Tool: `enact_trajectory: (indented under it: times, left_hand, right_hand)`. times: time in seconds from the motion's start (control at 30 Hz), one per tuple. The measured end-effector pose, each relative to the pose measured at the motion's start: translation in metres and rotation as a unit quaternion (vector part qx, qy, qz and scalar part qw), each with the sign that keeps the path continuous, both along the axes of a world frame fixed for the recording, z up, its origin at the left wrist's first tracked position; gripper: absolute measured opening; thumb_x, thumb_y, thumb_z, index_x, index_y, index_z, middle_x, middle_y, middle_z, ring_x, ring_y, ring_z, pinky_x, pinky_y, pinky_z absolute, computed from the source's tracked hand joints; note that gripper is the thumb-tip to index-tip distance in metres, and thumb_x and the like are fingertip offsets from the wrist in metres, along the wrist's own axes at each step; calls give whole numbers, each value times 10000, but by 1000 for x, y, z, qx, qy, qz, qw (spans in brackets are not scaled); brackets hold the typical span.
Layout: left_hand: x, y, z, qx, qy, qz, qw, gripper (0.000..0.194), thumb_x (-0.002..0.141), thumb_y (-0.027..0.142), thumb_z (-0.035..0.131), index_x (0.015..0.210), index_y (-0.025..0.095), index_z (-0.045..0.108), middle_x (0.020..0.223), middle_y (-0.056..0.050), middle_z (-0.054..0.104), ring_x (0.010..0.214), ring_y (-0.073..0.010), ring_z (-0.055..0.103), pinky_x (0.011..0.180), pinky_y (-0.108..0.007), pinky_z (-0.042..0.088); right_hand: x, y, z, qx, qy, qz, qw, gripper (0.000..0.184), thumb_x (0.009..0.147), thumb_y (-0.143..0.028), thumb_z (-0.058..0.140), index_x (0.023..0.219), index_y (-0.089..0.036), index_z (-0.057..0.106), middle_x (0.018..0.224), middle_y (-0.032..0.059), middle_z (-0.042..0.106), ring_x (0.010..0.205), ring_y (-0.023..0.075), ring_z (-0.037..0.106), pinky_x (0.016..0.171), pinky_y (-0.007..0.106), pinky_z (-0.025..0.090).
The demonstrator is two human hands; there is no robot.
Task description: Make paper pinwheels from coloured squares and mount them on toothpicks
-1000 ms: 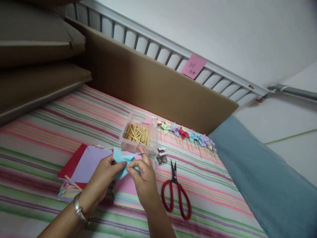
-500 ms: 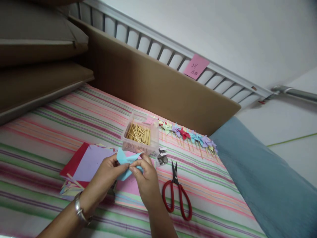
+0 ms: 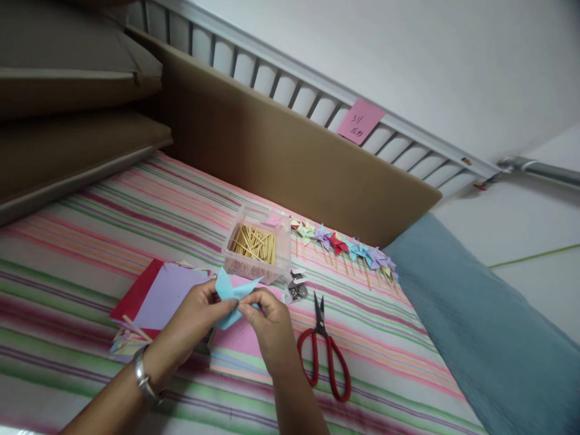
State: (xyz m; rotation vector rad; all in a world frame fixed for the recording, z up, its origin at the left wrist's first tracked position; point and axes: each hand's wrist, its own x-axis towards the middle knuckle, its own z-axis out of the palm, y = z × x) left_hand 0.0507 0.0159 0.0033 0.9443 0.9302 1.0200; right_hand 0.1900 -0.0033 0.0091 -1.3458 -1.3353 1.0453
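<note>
A light blue paper pinwheel (image 3: 229, 290), its corners folded toward the middle, is held between both hands. My left hand (image 3: 203, 308) pinches it from the left, thumb near its centre. From the right, my right hand (image 3: 267, 320) presses thumb and forefinger together at the pinwheel's centre; whether a small pin is between them I cannot tell. Beneath the hands lies a stack of pink and other coloured paper (image 3: 240, 344). Red-handled scissors (image 3: 321, 338) lie to the right of my right hand, blades pointing away.
Behind the hands stands a clear plastic box (image 3: 278, 266) of wooden sticks (image 3: 254, 244). Beside it is a small container of metal pins (image 3: 296, 291). Finished pinwheels (image 3: 338, 244) lie in a row at right. Purple and red sheets (image 3: 170, 296) lie left. A brown board (image 3: 290, 157) borders the striped cloth.
The right hand's other fingers have curled in closer behind the pinwheel. Both hands otherwise keep nearly the same place and hold on the blue paper.
</note>
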Motion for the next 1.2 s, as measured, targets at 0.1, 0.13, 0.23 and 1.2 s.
enact_trajectory:
  times: [0.1,0.13,0.23,1.2]
  left_hand:
    - [-1,-1,0,2,-8,-9,1000,187,679,273,672,840,181,695,791,-29,690,772,-196,597,721,-274,440]
    - [0,-1,0,1,-7,-11,1000,193,682,278,675,848,183,697,789,-26,688,766,-191,594,717,-269,437]
    - [1,-1,-1,4,5,-13,1000,215,673,285,692,864,187,704,779,-14,684,735,-172,579,696,-251,425]
    - [2,-2,-6,-33,-25,-32,999,159,683,268,698,810,172,694,726,4,668,645,-125,520,595,-201,375]
  right_hand:
    - [0,0,-1,-12,12,-4,1000,19,669,-176,628,651,-182,628,716,-6,614,694,143,544,671,243,423]
    - [0,0,-1,-15,15,-7,1000,19,667,-178,630,648,-179,625,703,-6,611,678,140,538,657,241,421]
    - [-1,0,-2,-27,22,-18,999,27,663,-183,633,644,-174,617,661,-8,598,639,137,524,618,238,416]
    - [-1,1,-2,-45,59,-32,997,54,631,-188,638,615,-153,600,617,-11,555,601,130,474,590,253,375]
